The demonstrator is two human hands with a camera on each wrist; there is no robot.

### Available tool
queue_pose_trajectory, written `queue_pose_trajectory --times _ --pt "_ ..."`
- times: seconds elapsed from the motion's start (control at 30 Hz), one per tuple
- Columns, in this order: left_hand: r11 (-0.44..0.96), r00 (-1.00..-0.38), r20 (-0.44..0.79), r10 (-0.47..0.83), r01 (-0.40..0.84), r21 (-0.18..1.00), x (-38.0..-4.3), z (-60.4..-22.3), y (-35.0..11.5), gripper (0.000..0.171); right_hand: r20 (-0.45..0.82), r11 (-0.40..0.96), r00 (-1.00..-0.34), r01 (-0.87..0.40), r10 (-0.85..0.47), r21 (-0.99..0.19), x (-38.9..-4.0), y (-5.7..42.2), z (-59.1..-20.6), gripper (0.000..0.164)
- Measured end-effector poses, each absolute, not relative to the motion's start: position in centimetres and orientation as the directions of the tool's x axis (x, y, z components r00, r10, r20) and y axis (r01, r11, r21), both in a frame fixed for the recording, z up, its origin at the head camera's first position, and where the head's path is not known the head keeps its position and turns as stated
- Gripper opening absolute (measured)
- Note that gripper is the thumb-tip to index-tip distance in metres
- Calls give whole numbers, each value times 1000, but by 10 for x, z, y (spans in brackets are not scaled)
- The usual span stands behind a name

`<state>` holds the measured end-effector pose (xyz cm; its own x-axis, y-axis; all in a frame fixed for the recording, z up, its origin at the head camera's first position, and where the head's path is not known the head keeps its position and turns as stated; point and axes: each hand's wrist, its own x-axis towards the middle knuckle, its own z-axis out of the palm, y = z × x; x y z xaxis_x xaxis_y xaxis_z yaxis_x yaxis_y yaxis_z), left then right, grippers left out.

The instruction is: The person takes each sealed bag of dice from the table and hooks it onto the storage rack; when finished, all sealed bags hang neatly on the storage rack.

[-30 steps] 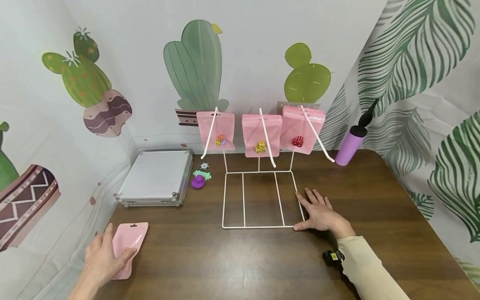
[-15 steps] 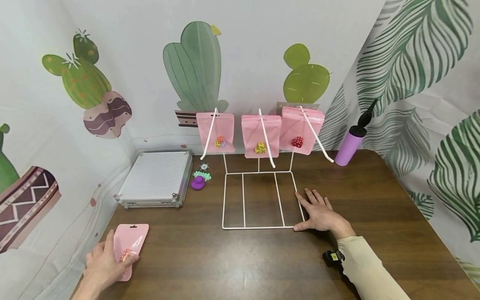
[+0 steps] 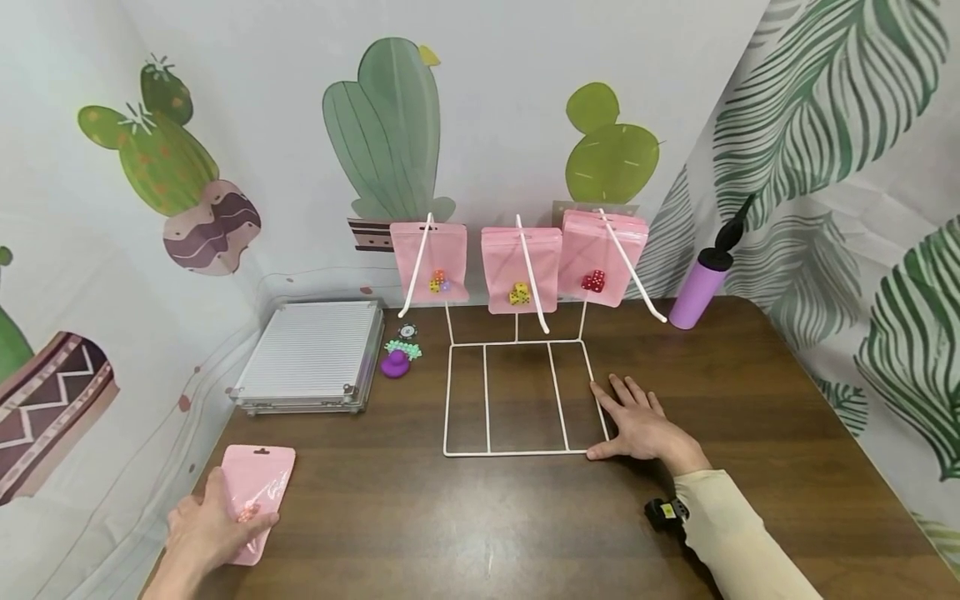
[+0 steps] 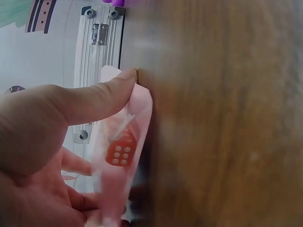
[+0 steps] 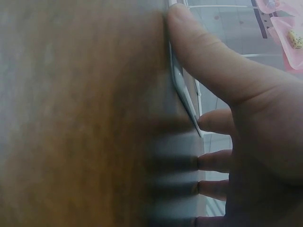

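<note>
At the table's left front, my left hand point(image 3: 204, 532) grips a pink zip pouch point(image 3: 264, 473) by its left side, thumb across its front and fingers behind. An orange-red die point(image 4: 120, 150) with white dots shows through the pouch's window in the left wrist view. My right hand point(image 3: 641, 427) lies with fingers spread on the right side of a white wire display rack point(image 3: 517, 454), thumb at its front corner. From the rack's three prongs hang pink pouches: one with mixed dice point(image 3: 450, 250), one with yellow dice point(image 3: 498, 258), and one with red dice point(image 3: 581, 254).
A silver ridged case point(image 3: 311, 350) stands at the back left. Beside it sit a purple rubber duck point(image 3: 395, 365), a small mint-green toy point(image 3: 411, 349) and a poker chip point(image 3: 407, 331). A purple hand pump point(image 3: 697, 293) stands at the back right.
My left hand has slid slightly lower along the pouch, its thumb moving down past the dice, so more of the pouch's upper part shows. My right hand has stayed on the rack.
</note>
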<state>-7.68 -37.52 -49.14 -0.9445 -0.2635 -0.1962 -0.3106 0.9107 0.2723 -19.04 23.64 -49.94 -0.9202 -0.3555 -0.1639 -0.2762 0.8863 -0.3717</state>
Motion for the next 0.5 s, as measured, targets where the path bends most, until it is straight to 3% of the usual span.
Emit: queue_pose_trajectory --times 0.5 --pt "847 -919 -219 -327 -388 363 -73 -487 -370 140 -153 885 -921 -283 -359 -370 -189 235 -497 116"
